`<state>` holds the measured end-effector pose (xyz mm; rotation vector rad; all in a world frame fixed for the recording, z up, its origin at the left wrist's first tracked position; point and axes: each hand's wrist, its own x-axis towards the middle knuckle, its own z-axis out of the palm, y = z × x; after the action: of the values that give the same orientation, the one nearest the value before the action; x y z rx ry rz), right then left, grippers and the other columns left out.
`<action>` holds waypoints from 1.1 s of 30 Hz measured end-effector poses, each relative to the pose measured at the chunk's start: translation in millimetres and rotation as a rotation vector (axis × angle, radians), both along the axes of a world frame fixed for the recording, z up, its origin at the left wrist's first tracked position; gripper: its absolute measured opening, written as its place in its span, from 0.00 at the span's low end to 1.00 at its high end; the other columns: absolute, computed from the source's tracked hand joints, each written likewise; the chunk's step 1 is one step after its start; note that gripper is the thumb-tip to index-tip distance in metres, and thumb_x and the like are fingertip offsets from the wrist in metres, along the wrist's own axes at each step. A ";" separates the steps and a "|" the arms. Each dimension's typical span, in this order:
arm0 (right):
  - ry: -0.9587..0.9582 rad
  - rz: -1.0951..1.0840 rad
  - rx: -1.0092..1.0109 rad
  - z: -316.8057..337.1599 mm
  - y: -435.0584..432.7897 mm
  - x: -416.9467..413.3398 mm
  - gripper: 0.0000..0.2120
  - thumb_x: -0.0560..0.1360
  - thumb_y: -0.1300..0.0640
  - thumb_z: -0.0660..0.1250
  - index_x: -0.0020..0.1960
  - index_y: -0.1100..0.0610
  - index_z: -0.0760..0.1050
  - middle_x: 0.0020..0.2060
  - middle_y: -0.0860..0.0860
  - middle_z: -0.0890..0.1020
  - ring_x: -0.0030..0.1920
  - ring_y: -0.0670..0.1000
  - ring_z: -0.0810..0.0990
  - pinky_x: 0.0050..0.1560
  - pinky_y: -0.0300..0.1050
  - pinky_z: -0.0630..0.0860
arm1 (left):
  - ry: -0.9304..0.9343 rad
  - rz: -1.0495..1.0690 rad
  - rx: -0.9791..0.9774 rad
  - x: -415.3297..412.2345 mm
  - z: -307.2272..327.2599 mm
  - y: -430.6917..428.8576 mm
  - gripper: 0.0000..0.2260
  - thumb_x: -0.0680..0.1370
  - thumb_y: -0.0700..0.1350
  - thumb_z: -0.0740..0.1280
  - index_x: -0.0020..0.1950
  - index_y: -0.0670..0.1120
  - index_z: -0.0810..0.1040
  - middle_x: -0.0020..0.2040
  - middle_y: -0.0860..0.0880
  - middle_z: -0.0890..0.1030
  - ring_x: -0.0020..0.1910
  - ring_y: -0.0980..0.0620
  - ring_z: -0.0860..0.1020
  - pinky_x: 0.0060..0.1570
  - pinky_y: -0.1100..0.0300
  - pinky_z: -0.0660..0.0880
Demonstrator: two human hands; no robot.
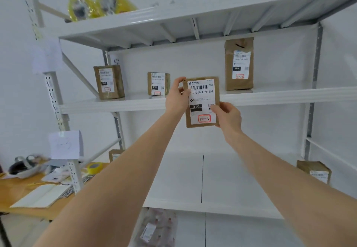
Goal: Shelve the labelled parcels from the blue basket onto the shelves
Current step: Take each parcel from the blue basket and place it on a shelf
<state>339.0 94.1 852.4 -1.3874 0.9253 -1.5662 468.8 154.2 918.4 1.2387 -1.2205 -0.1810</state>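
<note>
A: Where's the parcel?
B: Brown parcel (201,101) is in both my hands, upright, with the label facing me. It reads 010-010-L30-551 and has a red-boxed tag at the bottom. It's held in the air in front of the middle shelf (270,96) edge.
A: Grip?
B: Left hand (176,97) has its fingers curled round the top-left edge. Right hand (227,116) pinches the lower right edge, thumb on the label by the QR code. Both arms are stretched out.
A: Neighbours?
B: Three standing on the middle shelf. Small box (158,83) at 9 o'clock of mine, next to my left hand in view. Bigger box (109,82) farther out at 9. Tall box (239,64) at 1, marked 060. On the lower shelf (231,179), a corner box (314,170) at 4 and a half-hidden box (115,155) at 8.
A: Else?
B: Yellow-wrapped rolls (100,3) on top at 11. Wooden desk (15,190) at 8, with a notebook (41,195) and a yellow tape roll (94,167) on it.
</note>
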 end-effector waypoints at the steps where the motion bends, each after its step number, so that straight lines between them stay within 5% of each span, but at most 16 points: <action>1: 0.007 -0.007 -0.017 6.0 -3.6 4.3 0.13 0.68 0.48 0.71 0.52 0.48 0.77 0.48 0.47 0.84 0.48 0.52 0.83 0.53 0.57 0.79 | -0.005 0.004 -0.011 4.7 5.4 -2.1 0.18 0.79 0.38 0.59 0.67 0.52 0.68 0.59 0.47 0.79 0.57 0.49 0.78 0.52 0.50 0.79; 12: -0.014 0.034 -0.176 70.6 -68.7 104.5 0.17 0.69 0.48 0.71 0.56 0.50 0.77 0.50 0.48 0.83 0.50 0.53 0.82 0.53 0.57 0.79 | -0.103 0.083 -0.173 99.3 63.5 -59.2 0.22 0.80 0.35 0.57 0.71 0.53 0.66 0.57 0.50 0.75 0.54 0.55 0.74 0.47 0.52 0.81; 17: 0.000 0.095 -0.208 87.0 -101.5 166.2 0.17 0.71 0.50 0.72 0.58 0.52 0.77 0.50 0.50 0.83 0.50 0.54 0.82 0.53 0.55 0.79 | -0.175 0.159 -0.180 160.8 82.4 -83.6 0.23 0.79 0.33 0.59 0.71 0.50 0.66 0.62 0.48 0.74 0.55 0.56 0.72 0.37 0.66 0.78; 22: 0.064 0.102 -0.242 98.6 -118.6 223.8 0.11 0.71 0.48 0.71 0.52 0.47 0.76 0.46 0.46 0.82 0.48 0.51 0.82 0.50 0.52 0.79 | -0.136 0.160 -0.136 221.8 98.5 -92.8 0.23 0.77 0.32 0.62 0.70 0.48 0.67 0.62 0.46 0.75 0.60 0.48 0.76 0.50 0.53 0.80; 28: 0.288 0.030 -0.296 105.7 -129.6 289.2 0.13 0.74 0.47 0.67 0.56 0.49 0.79 0.43 0.43 0.81 0.39 0.43 0.78 0.33 0.34 0.67 | -0.170 0.180 -0.104 293.6 106.4 -110.0 0.20 0.77 0.36 0.64 0.67 0.50 0.68 0.57 0.49 0.76 0.52 0.48 0.80 0.44 0.56 0.81; 33: 0.402 -0.007 -0.293 104.3 -138.5 342.8 0.08 0.75 0.53 0.66 0.52 0.53 0.80 0.45 0.49 0.83 0.44 0.49 0.79 0.37 0.39 0.72 | -0.168 0.119 -0.059 357.7 104.3 -127.1 0.18 0.76 0.40 0.68 0.64 0.49 0.69 0.56 0.47 0.77 0.49 0.48 0.80 0.41 0.55 0.81</action>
<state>681.8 -44.4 956.7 -1.9586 0.9569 -1.4974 826.5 27.1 1022.7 1.2910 -1.2821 0.0469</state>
